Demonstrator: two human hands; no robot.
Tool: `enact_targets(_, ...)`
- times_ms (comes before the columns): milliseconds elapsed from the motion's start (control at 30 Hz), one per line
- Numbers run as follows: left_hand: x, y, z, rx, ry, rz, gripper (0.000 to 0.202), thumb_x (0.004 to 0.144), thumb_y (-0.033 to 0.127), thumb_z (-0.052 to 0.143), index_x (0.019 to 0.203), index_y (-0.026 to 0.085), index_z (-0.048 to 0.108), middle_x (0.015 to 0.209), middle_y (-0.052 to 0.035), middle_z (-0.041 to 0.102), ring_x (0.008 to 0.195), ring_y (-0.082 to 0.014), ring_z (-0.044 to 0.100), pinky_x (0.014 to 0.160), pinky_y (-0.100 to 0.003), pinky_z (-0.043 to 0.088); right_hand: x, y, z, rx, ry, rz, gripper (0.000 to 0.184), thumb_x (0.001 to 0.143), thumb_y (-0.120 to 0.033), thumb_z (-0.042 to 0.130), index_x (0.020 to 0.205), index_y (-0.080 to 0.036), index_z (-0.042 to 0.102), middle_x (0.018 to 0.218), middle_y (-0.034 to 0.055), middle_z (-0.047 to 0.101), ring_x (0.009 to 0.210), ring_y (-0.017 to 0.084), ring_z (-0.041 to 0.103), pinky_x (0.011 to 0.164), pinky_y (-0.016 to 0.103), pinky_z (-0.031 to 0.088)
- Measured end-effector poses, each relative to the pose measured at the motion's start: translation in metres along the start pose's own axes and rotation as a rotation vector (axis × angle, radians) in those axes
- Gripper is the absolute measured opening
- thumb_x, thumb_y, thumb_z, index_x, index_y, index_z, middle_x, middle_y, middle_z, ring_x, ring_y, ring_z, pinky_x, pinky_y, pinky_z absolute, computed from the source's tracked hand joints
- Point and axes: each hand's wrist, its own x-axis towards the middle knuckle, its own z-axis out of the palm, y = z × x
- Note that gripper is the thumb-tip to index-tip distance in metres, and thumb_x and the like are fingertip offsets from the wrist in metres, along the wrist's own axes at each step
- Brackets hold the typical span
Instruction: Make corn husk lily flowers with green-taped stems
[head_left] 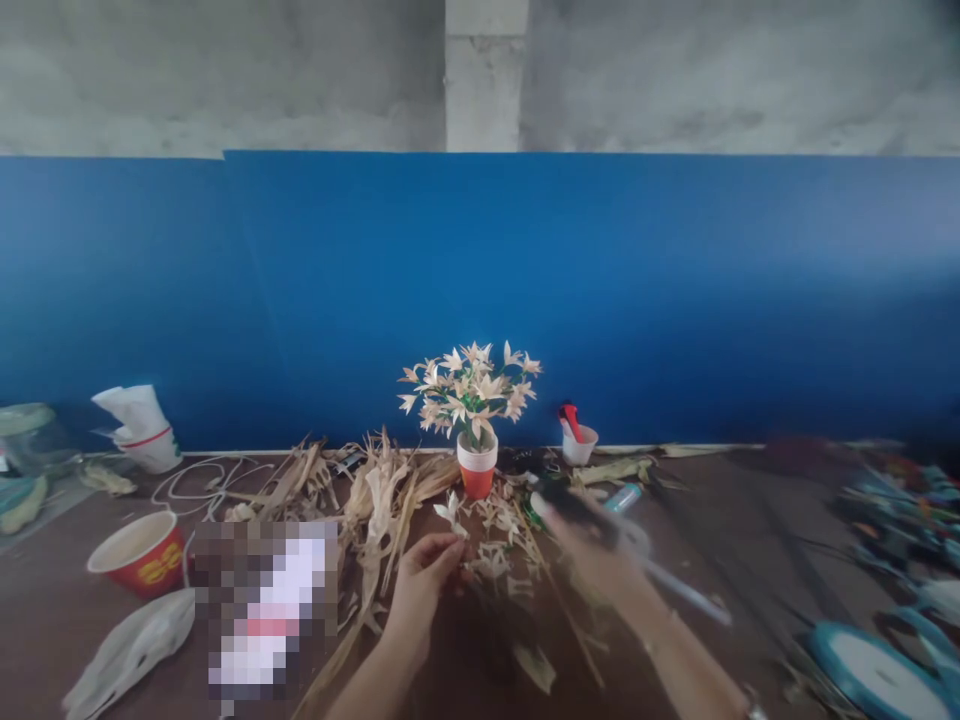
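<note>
My left hand (421, 578) is closed in a pinch on a small pale husk flower (452, 512) just above the brown table (750, 530). My right hand (581, 540) is smeared by motion beside it and seems to grip a dark tool (574, 503); its fingers cannot be read clearly. Loose pale flowers (495, 545) lie between the two hands. Behind them stands a small orange and white pot (478, 470) with a bunch of pale flowers (469, 385).
Dried corn husks (375, 490) are piled left of centre. A red paper bowl (139, 552), a white cord (202, 480), stacked white cups (142, 425) and a white cup with a red tool (578, 437) stand around. Teal tape rolls (862, 675) lie right. A blue wall (600, 290) rises behind.
</note>
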Motion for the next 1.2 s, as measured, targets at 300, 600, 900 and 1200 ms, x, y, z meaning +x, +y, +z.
enact_targets(300,-0.002,0.001,0.002,0.112,-0.003,0.005,0.034,0.055,0.039,0.077,0.07,0.012,0.065,0.062,-0.0034,0.068,0.041,-0.0097,0.056,0.033,-0.016,0.034,-0.042,0.011,0.043,-0.05,-0.368,-0.173,0.004,0.071,-0.022,0.06,0.073,-0.018,0.061,0.079,0.0027,0.057,0.071,0.015,0.057,0.062,0.023,0.048)
enact_targets(600,-0.009,0.001,0.007,0.118,-0.03,-0.037,0.03,0.058,0.037,0.074,0.07,0.012,0.062,0.062,-0.0035,0.068,0.04,-0.0086,0.056,0.032,-0.015,0.033,-0.042,0.011,0.041,-0.095,-0.342,-0.151,0.007,0.073,-0.018,0.056,0.067,-0.018,0.06,0.084,0.0053,0.057,0.078,0.018,0.059,0.068,0.026,0.05)
enact_targets(900,-0.009,-0.001,0.007,0.105,-0.056,-0.048,0.03,0.058,0.036,0.075,0.071,0.012,0.062,0.06,-0.0022,0.067,0.039,-0.0082,0.055,0.031,-0.014,0.032,-0.043,0.01,0.04,-0.123,-0.371,-0.15,0.007,0.071,-0.014,0.055,0.068,-0.018,0.059,0.085,0.0051,0.057,0.078,0.017,0.058,0.068,0.025,0.048)
enact_targets(1200,-0.01,0.001,0.008,0.096,-0.066,-0.042,0.029,0.058,0.035,0.076,0.069,0.012,0.062,0.06,-0.0023,0.067,0.039,-0.0078,0.054,0.031,-0.014,0.031,-0.043,0.009,0.04,-0.133,-0.343,-0.153,0.006,0.069,-0.013,0.055,0.069,-0.018,0.059,0.085,0.0051,0.057,0.072,0.016,0.057,0.064,0.025,0.048)
